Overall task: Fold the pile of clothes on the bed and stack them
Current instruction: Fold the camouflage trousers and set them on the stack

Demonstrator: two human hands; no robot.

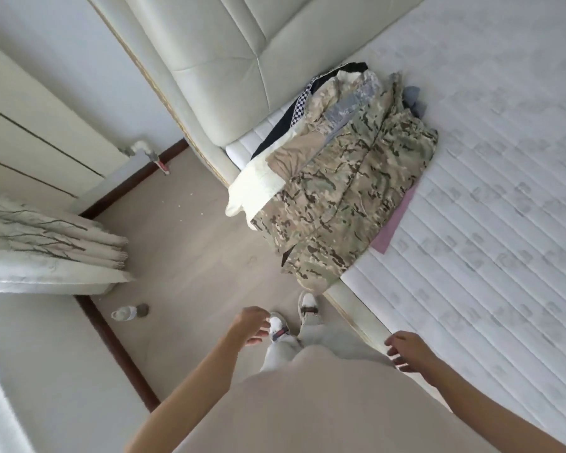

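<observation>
Head view. Both bare forearms are extended forward and downward from the bottom edge, the two hands well apart. The left hand (250, 325) is held over the floor (190, 243), above the left shoe (279, 325); its fingers are loosely curled and nothing is held. The right hand (406, 349) is held over the near edge of the mattress (490, 197), fingers relaxed and slightly spread, empty; whether it touches the mattress cannot be told.

The pile of clothes (337, 178) lies ahead of both hands, well apart from them, on the mattress corner beside the padded headboard (216, 60). A camouflage garment (347, 204) is on top, and its lower end hangs over the mattress edge toward the floor. A white garment (252, 188) sticks out on the left of the pile, a pink piece (394, 223) shows from under its right side, and a dark item with checkered trim (303, 99) is seen at the far end.

To the left of the left hand, a clear bottle (125, 312) lies on the floor near the wall. Farther left, a curtain (46, 230) is seen.
</observation>
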